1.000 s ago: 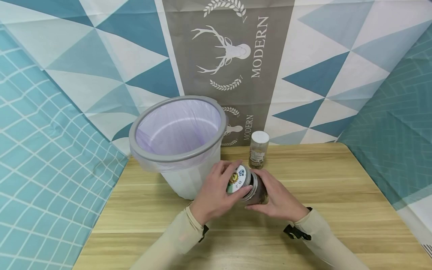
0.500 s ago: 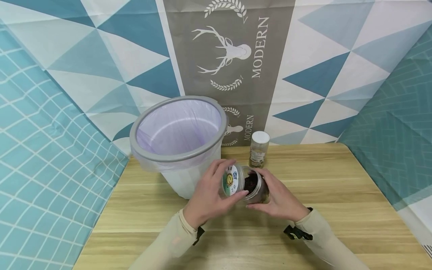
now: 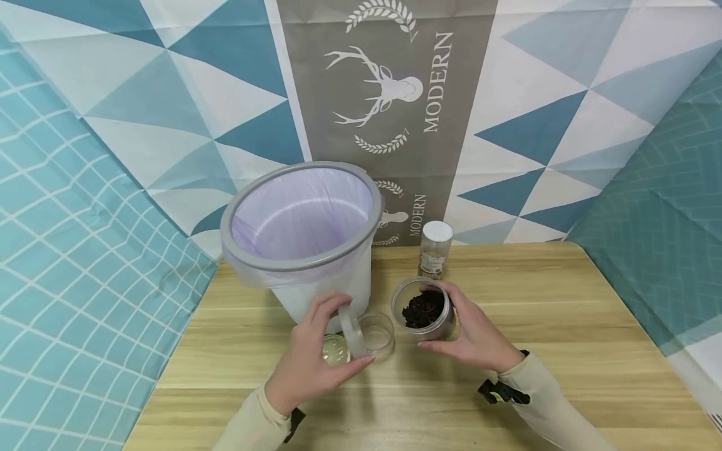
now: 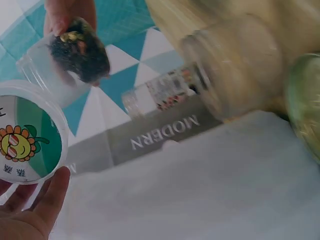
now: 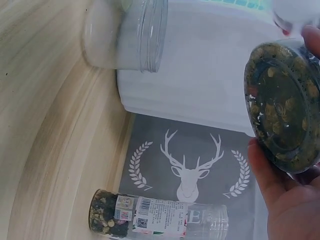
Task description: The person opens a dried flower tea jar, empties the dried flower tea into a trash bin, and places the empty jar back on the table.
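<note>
My left hand [image 3: 313,357] pinches a round lid [image 3: 352,332] by its edge, tipped up on its side. In the left wrist view the lid's face shows a printed sunflower on white and green. In my right hand [image 3: 474,329] is a clear jar [image 5: 282,105] of dark dried leaves, probably tea, with paler bits seen through its bottom. Its open mouth tilts toward the left and toward the head camera. Between the hands, a second clear jar [image 3: 378,335] stands lidless on the table, with no contents showing. A gold-green lid [image 3: 335,351] lies left of it, partly behind my left fingers.
A white bin [image 3: 344,275] with a grey rim and a lilac liner stands at the back left. Behind the right hand stands a slim labelled jar [image 3: 434,250] with a white cap and dark contents low down. Patterned cloth [image 3: 524,125] covers the walls behind the wooden table [image 3: 536,300].
The left hand has drawn the sunflower lid off the leaf jar, moving left and down. The right hand keeps its grip, and the jar's mouth now faces more toward the head camera.
</note>
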Available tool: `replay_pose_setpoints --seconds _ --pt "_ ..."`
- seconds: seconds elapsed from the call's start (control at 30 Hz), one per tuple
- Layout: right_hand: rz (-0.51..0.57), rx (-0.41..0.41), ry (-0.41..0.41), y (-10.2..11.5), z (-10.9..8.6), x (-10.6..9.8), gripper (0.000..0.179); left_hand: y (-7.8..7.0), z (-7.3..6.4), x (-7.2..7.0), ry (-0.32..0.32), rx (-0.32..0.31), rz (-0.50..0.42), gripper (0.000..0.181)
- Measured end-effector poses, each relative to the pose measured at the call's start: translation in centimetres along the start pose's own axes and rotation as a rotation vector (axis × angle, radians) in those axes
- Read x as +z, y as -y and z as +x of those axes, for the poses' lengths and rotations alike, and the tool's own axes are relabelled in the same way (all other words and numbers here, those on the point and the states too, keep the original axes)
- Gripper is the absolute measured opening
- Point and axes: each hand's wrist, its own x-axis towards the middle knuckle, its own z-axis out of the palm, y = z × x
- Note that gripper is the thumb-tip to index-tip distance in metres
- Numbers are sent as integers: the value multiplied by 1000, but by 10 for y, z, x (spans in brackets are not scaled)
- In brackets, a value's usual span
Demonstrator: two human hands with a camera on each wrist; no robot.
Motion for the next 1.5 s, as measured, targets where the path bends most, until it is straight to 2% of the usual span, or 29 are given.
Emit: replay_pose_setpoints --seconds 0.07,0.17,0.33,0.53,0.83,1.07,1.3,1.5 --pt "8 2 -3 1 0 -1 97 4 -11 -6 -8 -21 9 85" --pt "21 11 -13 1 -1 -2 99 11 -27 -16 -16 -86 -12 86" --pt "50 21 -27 2 -3 -3 99 25 -55 -33 -47 -256 -34 96" --pt "90 17 -46 1 -4 -4 100 49 -78 -44 -74 -372 45 95" --pt "129 6 -38 0 -3 -4 98 78 -94 -45 10 -471 223 91" --pt "115 4 -40 0 -3 -4 99 93 -99 -43 100 -543 218 97" --pt "115 32 -39 0 -6 -5 100 103 -105 -41 236 -631 188 101" --pt "133 22 -31 0 -5 -6 100 106 -112 -39 268 -657 205 100"
